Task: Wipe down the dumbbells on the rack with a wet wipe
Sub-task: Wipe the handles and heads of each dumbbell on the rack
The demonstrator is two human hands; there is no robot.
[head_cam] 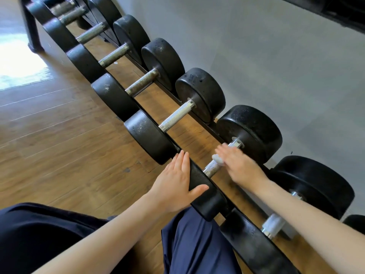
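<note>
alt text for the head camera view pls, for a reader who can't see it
A person's right hand rubs a white wet wipe along a dumbbell's metal handle while the left hand lies flat on its near black weight head. More dumbbells sit in a row on the rack.

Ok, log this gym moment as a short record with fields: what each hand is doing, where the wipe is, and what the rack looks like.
left hand: left hand rests flat on the near weight head of the dumbbell being cleaned
right hand: right hand presses the wet wipe on the handle; blurred
wipe position: around the middle of the handle
rack: rack with a row of black dumbbells along a grey wall
floor: wooden floor
</note>
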